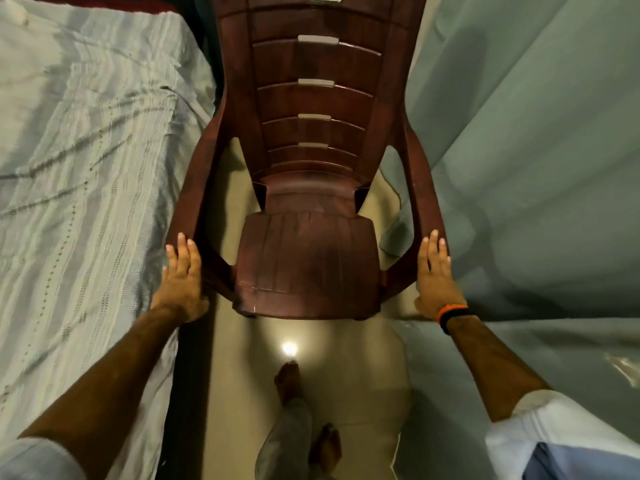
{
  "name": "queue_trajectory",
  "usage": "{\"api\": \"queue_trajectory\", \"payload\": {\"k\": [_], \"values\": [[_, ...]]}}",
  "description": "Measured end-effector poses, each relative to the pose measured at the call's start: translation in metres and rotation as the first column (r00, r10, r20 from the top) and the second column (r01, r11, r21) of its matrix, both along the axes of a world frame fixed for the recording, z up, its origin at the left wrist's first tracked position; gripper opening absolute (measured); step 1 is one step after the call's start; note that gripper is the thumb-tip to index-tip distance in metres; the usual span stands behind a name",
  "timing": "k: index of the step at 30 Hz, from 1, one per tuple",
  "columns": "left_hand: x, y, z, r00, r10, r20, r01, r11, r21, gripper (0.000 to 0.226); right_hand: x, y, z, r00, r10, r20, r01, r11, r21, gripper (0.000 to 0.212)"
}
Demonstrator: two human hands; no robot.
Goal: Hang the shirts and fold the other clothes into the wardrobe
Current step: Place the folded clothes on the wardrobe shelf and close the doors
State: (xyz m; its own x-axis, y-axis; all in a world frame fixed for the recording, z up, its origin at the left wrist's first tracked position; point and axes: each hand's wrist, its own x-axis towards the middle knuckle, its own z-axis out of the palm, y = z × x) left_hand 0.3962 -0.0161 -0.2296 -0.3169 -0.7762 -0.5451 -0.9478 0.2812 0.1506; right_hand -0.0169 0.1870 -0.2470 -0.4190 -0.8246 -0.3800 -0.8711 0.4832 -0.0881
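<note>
Nearest the chair [308, 216], bare feet [289, 382] stand on the tiled floor [363, 375] just before its seat; a chair leg could catch a toe if it slips, since neither hand wraps an armrest. The left hand [183, 282] and right hand [436, 278] press flat, fingers [433, 244] straight, against the armrests' outer sides. The bed [86, 150] lies left of the chair. No shirts or wardrobe show.

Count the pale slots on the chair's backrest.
4 pale slots run down the backrest's centre: top, second, third, lowest. More may hide above the frame.
</note>
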Motion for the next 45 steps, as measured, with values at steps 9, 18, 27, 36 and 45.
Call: {"api": "queue_trajectory", "payload": {"k": [9,18,27,36,45], "values": [[-0.046,-0.114,0.003,0.999,-0.037,-0.007,0.037,0.999,0.015,0.121,-0.040,-0.126,0.012,0.998,-0.052,-0.043,0.055,0.995,0.085,0.113],[-0.091,-0.225,-0.004,0.999,-0.043,-0.031,0.043,0.999,-0.011,0.123,-0.083,-0.229,-0.005,0.989,-0.076,-0.130,0.088,0.992,0.089,0.116],[-0.151,-0.345,-0.006,1.000,-0.013,-0.016,0.012,0.999,-0.037,0.129,-0.155,-0.361,-0.002,0.993,0.025,-0.118,-0.015,0.997,0.082,0.119],[-0.202,-0.452,-0.005,1.000,0.015,0.005,-0.015,0.999,-0.035,0.126,-0.215,-0.493,-0.005,0.990,0.026,-0.136,-0.020,0.999,0.045,0.111],[-0.237,-0.483,-0.031,0.989,0.136,0.062,-0.127,0.983,-0.133,0.147,-0.239,-0.537,-0.021,0.968,0.030,-0.248,-0.039,0.999,-0.030,0.101]]}}
